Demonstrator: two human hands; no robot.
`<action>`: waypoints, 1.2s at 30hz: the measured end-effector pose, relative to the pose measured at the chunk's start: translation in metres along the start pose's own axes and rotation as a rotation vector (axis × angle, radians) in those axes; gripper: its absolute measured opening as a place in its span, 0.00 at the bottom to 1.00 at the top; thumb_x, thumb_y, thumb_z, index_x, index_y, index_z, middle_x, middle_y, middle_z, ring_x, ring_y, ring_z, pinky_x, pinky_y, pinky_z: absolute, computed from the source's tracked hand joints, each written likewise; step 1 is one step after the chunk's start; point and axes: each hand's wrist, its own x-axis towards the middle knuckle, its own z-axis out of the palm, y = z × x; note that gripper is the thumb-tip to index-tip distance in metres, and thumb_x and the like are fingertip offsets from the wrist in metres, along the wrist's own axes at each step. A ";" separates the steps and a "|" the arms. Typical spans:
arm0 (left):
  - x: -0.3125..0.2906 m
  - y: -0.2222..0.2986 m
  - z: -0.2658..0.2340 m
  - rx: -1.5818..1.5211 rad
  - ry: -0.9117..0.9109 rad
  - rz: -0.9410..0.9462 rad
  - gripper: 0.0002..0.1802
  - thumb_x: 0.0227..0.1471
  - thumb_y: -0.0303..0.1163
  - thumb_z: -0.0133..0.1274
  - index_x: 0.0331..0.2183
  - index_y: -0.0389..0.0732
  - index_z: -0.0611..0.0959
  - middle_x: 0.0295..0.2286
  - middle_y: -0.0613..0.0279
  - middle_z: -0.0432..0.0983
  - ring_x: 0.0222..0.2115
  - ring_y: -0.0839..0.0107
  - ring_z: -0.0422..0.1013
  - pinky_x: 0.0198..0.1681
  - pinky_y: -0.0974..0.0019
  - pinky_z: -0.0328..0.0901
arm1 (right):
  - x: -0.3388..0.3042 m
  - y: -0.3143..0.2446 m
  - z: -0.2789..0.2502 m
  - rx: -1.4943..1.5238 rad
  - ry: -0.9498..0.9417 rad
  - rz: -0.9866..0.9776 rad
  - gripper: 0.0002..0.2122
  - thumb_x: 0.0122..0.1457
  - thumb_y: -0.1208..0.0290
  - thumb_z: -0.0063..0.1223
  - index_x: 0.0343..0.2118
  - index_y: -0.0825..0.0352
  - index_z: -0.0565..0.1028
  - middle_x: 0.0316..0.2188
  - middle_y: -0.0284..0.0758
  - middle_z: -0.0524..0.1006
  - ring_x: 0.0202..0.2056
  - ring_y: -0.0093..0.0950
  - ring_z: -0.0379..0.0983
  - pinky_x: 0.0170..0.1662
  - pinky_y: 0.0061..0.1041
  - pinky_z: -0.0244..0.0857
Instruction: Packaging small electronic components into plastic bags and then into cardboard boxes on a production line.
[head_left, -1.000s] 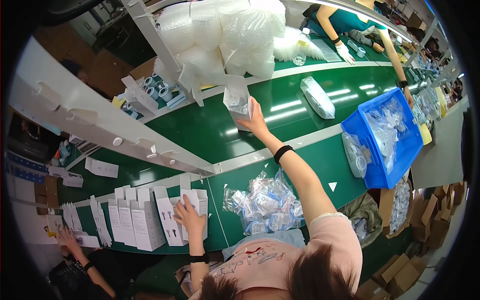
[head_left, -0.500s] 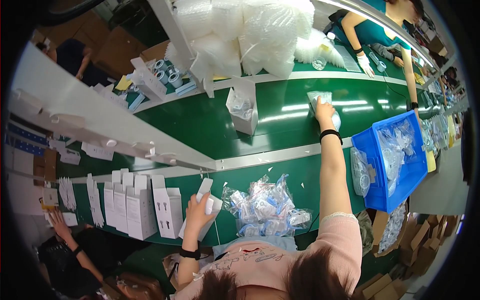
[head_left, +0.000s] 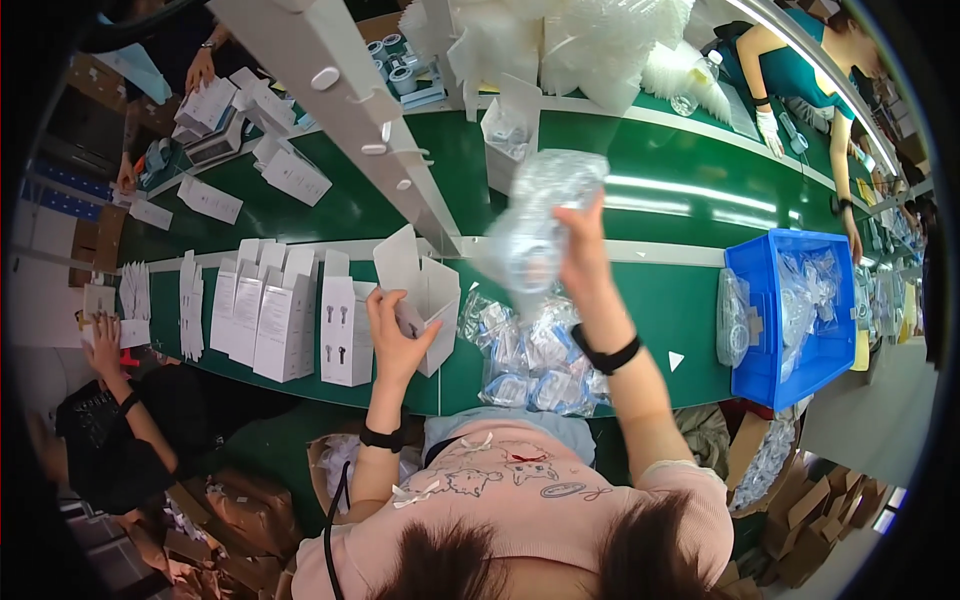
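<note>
My left hand [head_left: 397, 335] grips a white cardboard box [head_left: 441, 300], its thumb on the front and its fingers at the left side. The box stands upright with its top flaps raised. In my right hand [head_left: 588, 245] is a clear bubble-wrap package [head_left: 560, 185], blurred by motion and lifted above the table; something pale blue and rounded shows through its lower part. Below it, in front of my body, lies a pile of small clear plastic bags [head_left: 535, 365] with white and blue contents.
Several white boxes [head_left: 285, 325] stand at the left. A blue bin [head_left: 800, 375] of clear bags sits at the right edge. An open filled box [head_left: 512, 130] stands on the green conveyor [head_left: 660, 220]. A metal post [head_left: 350, 110] slants across. Co-workers are at left and far right.
My right hand has brought the bubble-wrap package from the conveyor back and leftward, near the white box. My left hand's box has its flaps spread now. The view has shifted.
</note>
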 end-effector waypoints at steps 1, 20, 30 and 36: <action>-0.006 -0.003 0.003 0.001 -0.002 -0.002 0.36 0.25 0.29 0.63 0.40 0.41 0.64 0.43 0.46 0.54 0.45 0.50 0.55 0.46 0.60 0.55 | -0.013 0.017 0.022 0.031 0.050 -0.034 0.36 0.40 0.83 0.51 0.52 0.58 0.46 0.44 0.37 0.60 0.43 0.31 0.61 0.45 0.30 0.60; -0.045 -0.040 0.024 -0.285 0.143 0.264 0.35 0.28 0.27 0.64 0.34 0.43 0.56 0.45 0.42 0.52 0.45 0.51 0.57 0.47 0.55 0.54 | -0.100 0.038 -0.087 -1.989 -0.299 -0.081 0.17 0.38 0.71 0.60 0.34 0.67 0.71 0.35 0.40 0.68 0.37 0.39 0.62 0.42 0.32 0.59; -0.032 -0.009 -0.004 -0.259 0.079 0.293 0.37 0.31 0.26 0.61 0.44 0.43 0.61 0.48 0.50 0.50 0.49 0.59 0.53 0.50 0.61 0.51 | -0.112 0.023 -0.101 -1.501 -0.257 -0.189 0.12 0.40 0.75 0.58 0.31 0.70 0.71 0.32 0.39 0.70 0.34 0.33 0.68 0.36 0.26 0.64; -0.022 0.012 -0.017 -0.119 0.090 0.241 0.23 0.34 0.21 0.56 0.39 0.42 0.74 0.45 0.51 0.57 0.44 0.55 0.61 0.47 0.62 0.57 | -0.116 0.004 0.006 -0.761 -0.049 -0.206 0.11 0.43 0.80 0.55 0.32 0.70 0.70 0.30 0.39 0.73 0.29 0.25 0.72 0.30 0.20 0.66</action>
